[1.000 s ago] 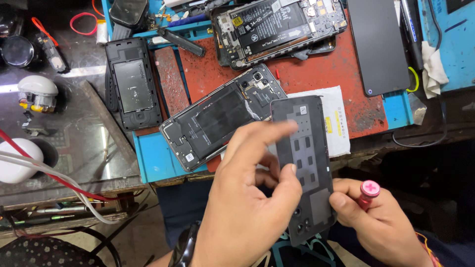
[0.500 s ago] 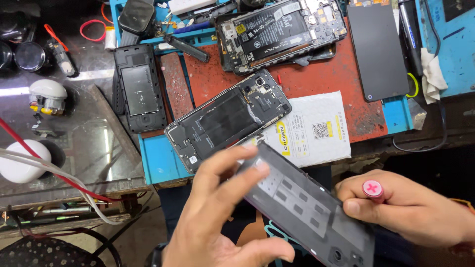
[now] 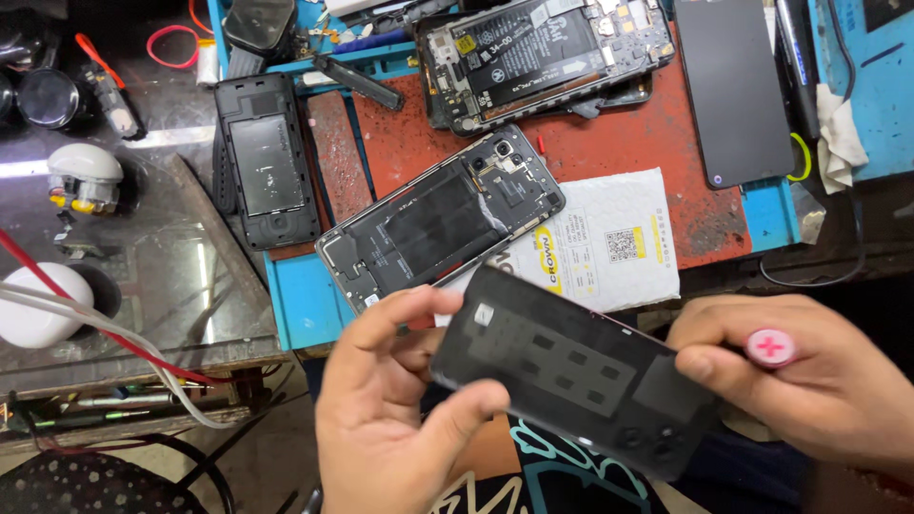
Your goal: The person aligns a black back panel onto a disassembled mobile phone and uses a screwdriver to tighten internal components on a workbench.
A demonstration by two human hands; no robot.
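Since the earlier frame, the glossy black back cover [image 3: 571, 371] is tilted flatter, gripped by left hand [image 3: 390, 419]; right hand [image 3: 809, 381] is closed on a pink-capped tool [image 3: 770, 347].

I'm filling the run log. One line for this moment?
left hand: holds black back cover | right hand: steadies cover, grips pink-capped tool | opened phone on red mat

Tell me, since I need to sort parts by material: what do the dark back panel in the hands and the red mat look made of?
Back panel: likely smooth plastic or glass, glossy, with faint reflections; which one is unclear. Red mat: seemingly rubber or silicone, matte, scuffed and stained.
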